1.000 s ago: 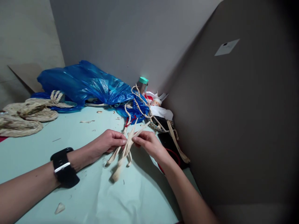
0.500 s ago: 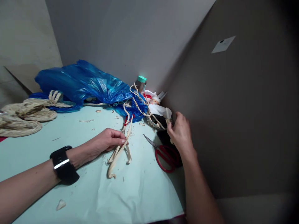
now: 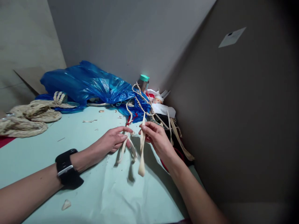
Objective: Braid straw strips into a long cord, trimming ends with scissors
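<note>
While the plaited cord (image 3: 137,99) already runs out from the blue bag (image 3: 88,84), its loose ends (image 3: 126,149) hang unplaited below the left hand (image 3: 114,141), whose grip pinches them in front of the bag. Right hand (image 3: 155,138) clamps one strip (image 3: 141,155), dangling just beside them over the worktop (image 3: 93,186).

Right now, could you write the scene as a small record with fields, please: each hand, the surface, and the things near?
Left hand: pinches strips, which hang down
Right hand: pinches a long strip, hanging clear of the surface
Left wrist: black watch
Surface: pale green sheet
Behind the hands: blue bag, braided cord, bottle
Far left: fibre pile
</note>
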The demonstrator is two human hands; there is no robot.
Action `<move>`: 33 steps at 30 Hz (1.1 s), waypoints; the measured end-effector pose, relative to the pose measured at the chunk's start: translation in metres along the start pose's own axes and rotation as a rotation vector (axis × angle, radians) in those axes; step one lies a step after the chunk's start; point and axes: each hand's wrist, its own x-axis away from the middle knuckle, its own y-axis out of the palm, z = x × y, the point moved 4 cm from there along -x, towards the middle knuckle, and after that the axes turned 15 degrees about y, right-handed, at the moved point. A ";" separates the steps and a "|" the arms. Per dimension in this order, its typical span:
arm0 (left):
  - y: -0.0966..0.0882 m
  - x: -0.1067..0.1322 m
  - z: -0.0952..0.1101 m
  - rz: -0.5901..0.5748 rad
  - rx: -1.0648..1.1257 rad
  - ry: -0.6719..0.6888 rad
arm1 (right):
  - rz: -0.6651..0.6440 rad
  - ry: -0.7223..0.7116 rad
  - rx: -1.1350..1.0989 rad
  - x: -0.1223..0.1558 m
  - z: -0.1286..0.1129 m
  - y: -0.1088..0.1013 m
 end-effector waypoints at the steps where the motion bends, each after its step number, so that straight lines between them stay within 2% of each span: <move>1: 0.000 0.001 0.002 0.028 0.004 0.005 | -0.007 0.039 -0.023 0.001 -0.001 -0.003; 3: 0.000 0.003 0.006 0.079 0.001 0.008 | -0.035 0.096 -0.018 0.003 -0.002 -0.003; 7: -0.002 0.006 0.007 0.121 0.002 -0.025 | -0.108 0.119 0.058 0.009 -0.002 0.007; 11: -0.005 0.006 0.001 0.081 0.057 -0.069 | -0.167 0.154 0.248 0.015 0.003 0.018; 16: -0.007 0.004 -0.001 0.049 0.045 -0.092 | 0.014 0.031 0.748 0.024 0.001 0.024; 19: -0.006 0.004 0.000 0.049 0.015 -0.082 | 0.143 -0.088 0.933 0.028 0.000 0.027; 22: -0.004 0.004 0.001 0.038 -0.019 -0.067 | 0.189 -0.171 0.972 0.029 0.002 0.029; 27: -0.002 0.002 0.001 0.071 -0.067 -0.043 | 0.114 -0.147 0.973 0.025 0.007 0.032; 33: 0.000 0.003 0.001 0.163 0.026 -0.076 | 0.118 -0.127 1.032 0.028 0.007 0.039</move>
